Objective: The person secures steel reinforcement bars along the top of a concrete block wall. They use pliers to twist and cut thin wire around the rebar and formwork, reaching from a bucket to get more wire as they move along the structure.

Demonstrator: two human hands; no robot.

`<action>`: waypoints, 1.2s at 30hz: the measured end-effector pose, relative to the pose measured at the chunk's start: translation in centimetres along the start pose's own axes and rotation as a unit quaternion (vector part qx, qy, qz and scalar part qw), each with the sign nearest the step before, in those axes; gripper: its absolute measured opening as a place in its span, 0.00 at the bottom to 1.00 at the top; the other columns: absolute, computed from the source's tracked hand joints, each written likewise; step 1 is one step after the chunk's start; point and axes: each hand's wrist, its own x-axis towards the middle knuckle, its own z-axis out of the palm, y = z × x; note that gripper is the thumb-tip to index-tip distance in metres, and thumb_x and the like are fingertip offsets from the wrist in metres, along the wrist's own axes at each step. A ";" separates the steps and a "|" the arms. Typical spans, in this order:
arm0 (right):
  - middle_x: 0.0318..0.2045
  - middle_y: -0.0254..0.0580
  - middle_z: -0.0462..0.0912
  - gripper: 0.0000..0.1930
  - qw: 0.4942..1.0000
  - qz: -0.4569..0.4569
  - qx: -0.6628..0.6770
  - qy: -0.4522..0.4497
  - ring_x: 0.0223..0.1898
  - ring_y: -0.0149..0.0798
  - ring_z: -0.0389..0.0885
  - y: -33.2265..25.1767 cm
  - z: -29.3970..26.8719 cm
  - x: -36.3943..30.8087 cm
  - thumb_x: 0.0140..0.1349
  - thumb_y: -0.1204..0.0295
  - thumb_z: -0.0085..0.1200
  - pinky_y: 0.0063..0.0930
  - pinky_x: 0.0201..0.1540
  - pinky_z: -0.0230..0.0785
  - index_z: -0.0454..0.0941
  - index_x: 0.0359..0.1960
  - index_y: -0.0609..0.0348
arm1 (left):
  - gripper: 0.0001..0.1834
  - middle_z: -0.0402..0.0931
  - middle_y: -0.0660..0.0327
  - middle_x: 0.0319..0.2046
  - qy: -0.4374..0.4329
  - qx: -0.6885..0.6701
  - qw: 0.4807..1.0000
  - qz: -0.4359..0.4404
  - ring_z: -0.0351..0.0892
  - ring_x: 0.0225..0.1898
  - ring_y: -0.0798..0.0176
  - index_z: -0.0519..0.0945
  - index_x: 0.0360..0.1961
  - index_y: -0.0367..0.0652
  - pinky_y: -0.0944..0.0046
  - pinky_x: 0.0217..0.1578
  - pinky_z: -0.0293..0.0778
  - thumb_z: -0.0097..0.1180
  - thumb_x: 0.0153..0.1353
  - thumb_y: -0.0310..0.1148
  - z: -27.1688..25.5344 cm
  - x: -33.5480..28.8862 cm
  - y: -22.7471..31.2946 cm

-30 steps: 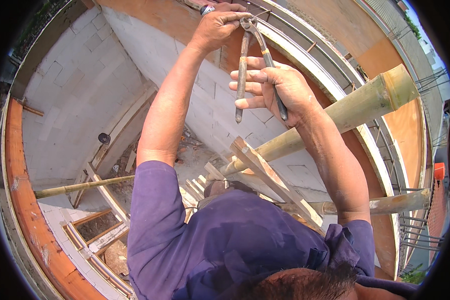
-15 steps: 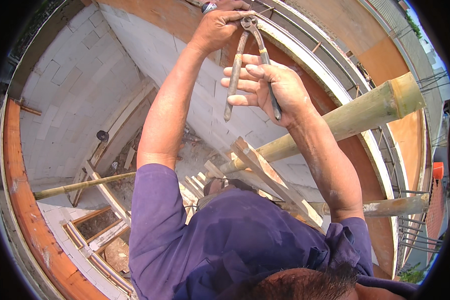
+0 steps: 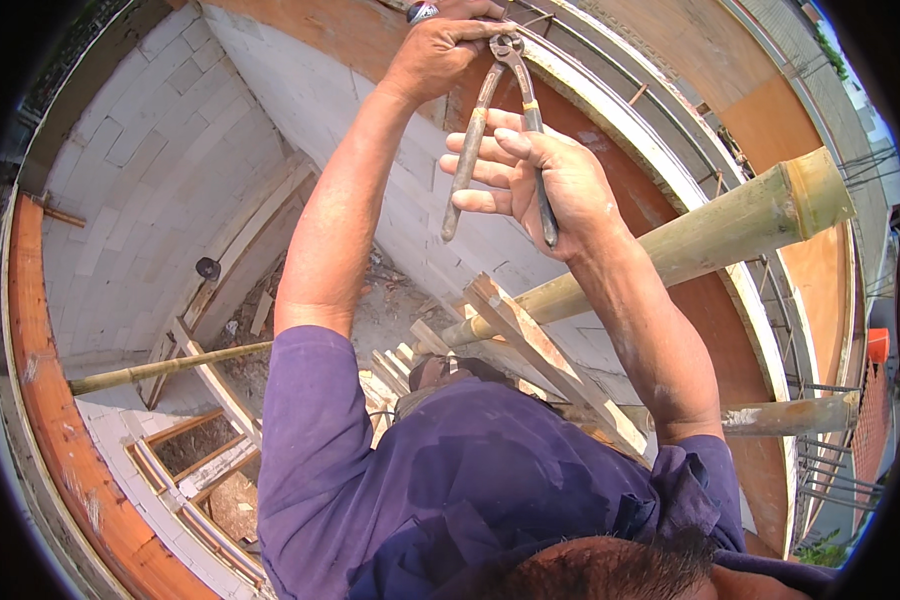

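My right hand (image 3: 562, 185) holds a pair of end-cutting pincers (image 3: 485, 115) with dark grips and yellowish bands. The handles are spread wide. One lies against my palm under the thumb; the other crosses my loosely extended fingers. The pincers' jaws point up to the top edge of a board wall. My left hand (image 3: 440, 55) is right beside the jaws, its fingers bent and a fingertip close to the pincer head. What those fingers grip cannot be made out. A small dark round thing with a pale pattern (image 3: 422, 12) shows beside my left hand, cut by the rim.
A reddish-brown formwork panel (image 3: 715, 310) runs behind the pincers, with steel bars (image 3: 638, 95) along its top. A thick bamboo pole (image 3: 710, 220) slants behind my right forearm. Timber pieces (image 3: 550, 360) stand below. White block walls (image 3: 160, 180) enclose a lower floor strewn with debris.
The pincers and my right hand have shifted very slightly, the free handle tilting a little to the left. My left hand stays almost in place.
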 end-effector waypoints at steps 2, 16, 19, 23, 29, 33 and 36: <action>0.57 0.62 0.77 0.24 1.000 -0.005 -0.011 -0.015 0.57 0.55 0.82 -0.1 -0.1 0.1 0.75 0.68 0.47 0.45 0.48 0.84 0.65 0.67 0.70 | 0.17 0.81 0.54 0.54 -0.001 -0.014 1.000 0.002 0.74 0.60 0.50 0.88 0.46 0.41 0.52 0.63 0.67 0.55 0.57 0.22 0.1 0.0 -0.1; 0.34 0.43 0.79 0.20 0.999 0.003 -0.024 0.026 0.30 0.33 0.80 -0.5 -0.6 -0.3 0.74 0.65 0.52 0.15 0.16 0.60 0.71 0.59 0.69 | 0.13 0.82 0.56 0.47 0.042 -0.129 0.966 -0.219 0.81 0.51 0.58 0.84 0.49 0.40 0.57 0.55 0.75 0.53 0.66 0.23 0.2 3.3 2.3; 0.34 0.43 0.79 0.20 0.999 0.006 -0.022 0.022 0.29 0.33 0.80 -0.6 -0.2 -0.5 0.74 0.66 0.52 0.15 0.15 0.60 0.72 0.59 0.69 | 0.12 0.84 0.50 0.34 0.092 0.123 0.982 -0.111 0.83 0.40 0.45 0.82 0.42 0.39 0.47 0.46 0.75 0.46 0.73 0.31 0.6 4.4 0.4; 0.33 0.41 0.79 0.19 0.999 0.025 -0.023 0.009 0.28 0.33 0.79 -0.7 -0.6 -0.6 0.74 0.67 0.52 0.15 0.15 0.59 0.72 0.58 0.69 | 0.14 0.83 0.52 0.30 0.210 0.214 0.953 0.035 0.81 0.34 0.44 0.82 0.35 0.43 0.48 0.41 0.74 0.45 0.73 0.34 3.0 4.1 -4.9; 0.32 0.37 0.78 0.13 0.997 0.052 -0.055 0.013 0.28 0.30 0.80 -0.5 -0.3 -1.0 0.71 0.72 0.49 0.18 0.20 0.60 0.73 0.54 0.64 | 0.13 0.81 0.55 0.29 0.223 0.104 0.969 -0.025 0.81 0.32 0.47 0.83 0.34 0.45 0.51 0.35 0.74 0.47 0.72 0.32 3.1 4.6 -2.1; 0.33 0.36 0.78 0.14 0.997 0.052 -0.051 0.014 0.29 0.29 0.80 -0.3 -0.1 -1.6 0.70 0.73 0.47 0.18 0.22 0.59 0.73 0.55 0.63 | 0.10 0.80 0.52 0.28 0.253 0.246 0.934 0.054 0.80 0.32 0.44 0.84 0.35 0.42 0.50 0.35 0.74 0.51 0.70 0.30 3.3 5.0 -2.5; 0.33 0.37 0.77 0.16 0.998 0.046 -0.029 0.018 0.29 0.29 0.79 -0.9 -0.2 -2.0 0.71 0.72 0.48 0.16 0.19 0.59 0.72 0.57 0.65 | 0.10 0.81 0.49 0.29 0.195 0.241 0.950 0.040 0.81 0.33 0.43 0.85 0.35 0.40 0.49 0.35 0.75 0.53 0.69 0.31 2.8 4.8 -3.4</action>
